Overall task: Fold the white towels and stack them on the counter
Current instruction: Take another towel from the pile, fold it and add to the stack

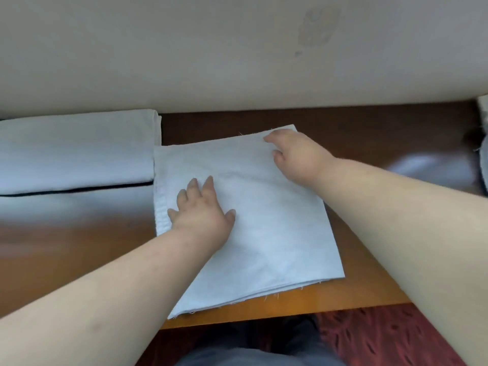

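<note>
A white towel (274,233), folded into a layered rectangle, lies flat on the brown wooden counter (74,233), its frayed edges toward the near edge. My left hand (202,210) presses flat on its left part with fingers spread. My right hand (295,154) rests on the towel's far right corner, fingers bent down onto the cloth. A stack of folded white towels (76,151) sits to the left, against the wall and touching the flat towel's far left edge.
A beige wall (237,48) rises right behind the counter. More cloth (483,143) shows at the far right edge. The counter's near edge runs below the towel, with red patterned carpet (383,336) and my legs beneath.
</note>
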`<state>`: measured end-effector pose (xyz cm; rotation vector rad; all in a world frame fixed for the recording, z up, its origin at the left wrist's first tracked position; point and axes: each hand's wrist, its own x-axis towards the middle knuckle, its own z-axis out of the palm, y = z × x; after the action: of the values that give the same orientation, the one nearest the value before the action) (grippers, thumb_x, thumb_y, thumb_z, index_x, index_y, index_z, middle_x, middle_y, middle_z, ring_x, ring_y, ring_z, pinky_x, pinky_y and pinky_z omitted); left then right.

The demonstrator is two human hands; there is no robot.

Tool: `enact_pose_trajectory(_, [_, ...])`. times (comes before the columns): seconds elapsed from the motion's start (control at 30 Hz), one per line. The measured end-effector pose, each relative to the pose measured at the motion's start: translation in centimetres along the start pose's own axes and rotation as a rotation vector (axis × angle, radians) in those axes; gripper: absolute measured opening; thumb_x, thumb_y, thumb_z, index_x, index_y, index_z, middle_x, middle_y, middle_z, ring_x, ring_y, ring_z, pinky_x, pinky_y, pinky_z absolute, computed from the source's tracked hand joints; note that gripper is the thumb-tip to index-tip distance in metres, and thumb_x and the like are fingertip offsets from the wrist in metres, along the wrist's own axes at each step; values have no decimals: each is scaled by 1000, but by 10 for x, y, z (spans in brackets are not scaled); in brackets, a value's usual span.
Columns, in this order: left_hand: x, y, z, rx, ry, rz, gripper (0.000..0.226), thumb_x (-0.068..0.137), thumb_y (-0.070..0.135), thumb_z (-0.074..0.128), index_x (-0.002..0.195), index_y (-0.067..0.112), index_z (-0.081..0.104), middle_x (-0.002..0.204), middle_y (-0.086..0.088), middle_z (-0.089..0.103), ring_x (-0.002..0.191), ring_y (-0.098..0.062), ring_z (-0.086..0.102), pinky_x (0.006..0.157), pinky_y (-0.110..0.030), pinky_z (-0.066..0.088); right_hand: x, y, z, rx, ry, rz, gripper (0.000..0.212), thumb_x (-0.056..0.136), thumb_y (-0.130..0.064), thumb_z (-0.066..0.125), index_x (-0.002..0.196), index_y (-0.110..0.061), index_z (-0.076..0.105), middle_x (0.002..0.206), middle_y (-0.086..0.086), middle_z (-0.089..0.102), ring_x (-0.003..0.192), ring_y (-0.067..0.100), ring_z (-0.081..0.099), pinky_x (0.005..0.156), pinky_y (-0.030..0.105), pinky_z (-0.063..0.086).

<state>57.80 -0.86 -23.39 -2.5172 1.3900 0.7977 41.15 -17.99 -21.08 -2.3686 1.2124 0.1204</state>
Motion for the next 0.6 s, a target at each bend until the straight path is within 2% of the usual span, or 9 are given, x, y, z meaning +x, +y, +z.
enact_pose_trajectory(0.07, [-1, 2, 7, -30, -18, -97, 89, 90, 64, 42, 154, 28, -9, 162, -3, -13, 149, -31, -6, 115, -59, 16, 25, 13, -2, -144, -157, -20, 55, 105, -27, 40, 157, -17, 26, 165, 9, 17, 151, 26, 15, 122, 34, 13])
enact_pose_trajectory(0.13, [1, 3, 9, -50, -25, -149, 84, 92, 62, 39, 154, 29, -7, 163, -3, -14, 149, -30, -12, 116, -60, 13, 32, 26, 1, -261, -293, 7, 63, 105, -40, 36, 159, -22, 11, 168, 6, -1, 153, 25, 1, 123, 44, 10])
enact_pose_trajectory(0.27, [14, 13, 3, -19, -11, -121, 72, 95, 57, 33, 155, 30, 3, 163, -2, -11, 149, -28, -11, 117, -59, 5, 9, 55, 7, -314, -285, 66, 73, 101, -56, 32, 159, -28, -3, 167, 0, -12, 153, 20, -7, 122, 47, 10])
enact_pose_trajectory(0.33, [22, 23, -1, 46, 25, -53, 67, 96, 54, 33, 154, 30, 8, 164, -3, -6, 149, -30, -6, 117, -57, 5, -11, 71, 8, -317, -264, 114, 76, 99, -60, 30, 158, -27, -6, 166, -1, -13, 153, 20, -7, 122, 47, 9])
enact_pose_trajectory(0.43, [35, 48, -11, 123, 61, 59, 62, 95, 52, 34, 151, 32, 19, 164, 0, 2, 148, -31, 4, 115, -51, 14, -48, 91, 8, -288, -237, 229, 79, 98, -62, 31, 159, -25, -3, 167, 0, -8, 153, 24, -1, 122, 46, 14])
enact_pose_trajectory(0.5, [44, 72, -17, 146, 47, 118, 61, 93, 51, 36, 150, 33, 22, 164, 3, 3, 147, -29, 8, 113, -50, 18, -78, 102, 11, -250, -185, 300, 75, 98, -57, 34, 159, -22, 6, 166, 4, 4, 149, 29, 10, 117, 45, 26])
enact_pose_trajectory(0.6, [56, 110, -22, 143, -22, 218, 61, 95, 47, 39, 151, 31, 21, 164, 6, -1, 149, -28, 1, 115, -50, 16, -122, 108, 17, -189, -127, 386, 70, 96, -48, 40, 156, -18, 19, 157, 5, 23, 136, 29, 26, 105, 42, 38])
